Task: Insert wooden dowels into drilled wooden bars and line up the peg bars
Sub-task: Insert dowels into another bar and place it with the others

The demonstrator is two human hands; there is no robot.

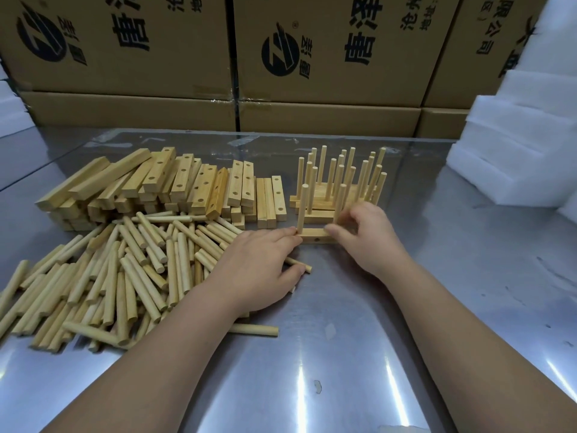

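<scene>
Two hands [257, 271], six cardboard boxes [125, 57], dozens of loose dowels [125, 276], many drilled bars [187, 182]

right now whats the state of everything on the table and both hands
front bar, flat on the table, one dowel upright at its left end
finished peg bars, lined up behind it, dowels upright
drilled bars, piled, holes empty
loose dowels, heaped lying flat
left hand, palm down, fingertips touching front bar's left end
right hand, fingers curled on front bar's right end
</scene>
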